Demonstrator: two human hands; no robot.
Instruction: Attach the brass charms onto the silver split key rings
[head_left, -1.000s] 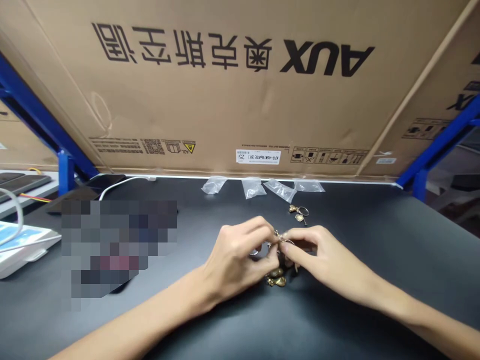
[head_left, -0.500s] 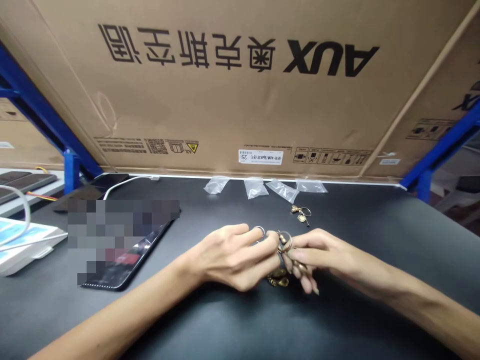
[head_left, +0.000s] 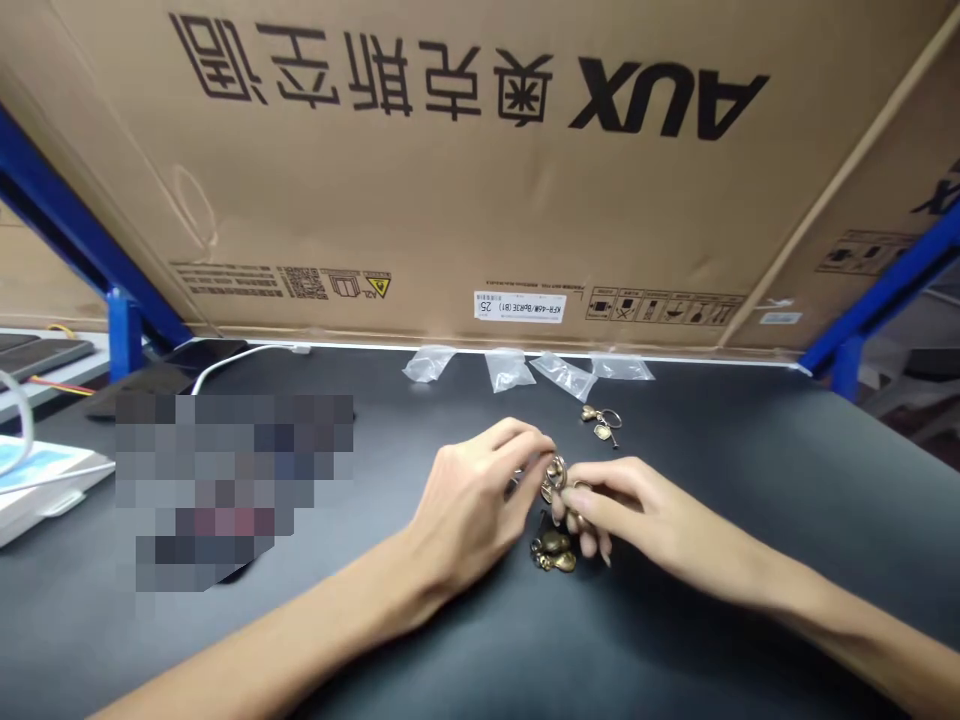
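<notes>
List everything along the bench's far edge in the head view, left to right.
blue steel post, white cable, clear plastic bag, clear plastic bag, clear plastic bag, clear plastic bag, blue steel post

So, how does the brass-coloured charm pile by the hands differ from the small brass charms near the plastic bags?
The brass-coloured charm pile lies just below the right hand; the small brass charms lie apart, near the clear plastic bags. The pile looks bulkier. Both are gold-toned.
</notes>
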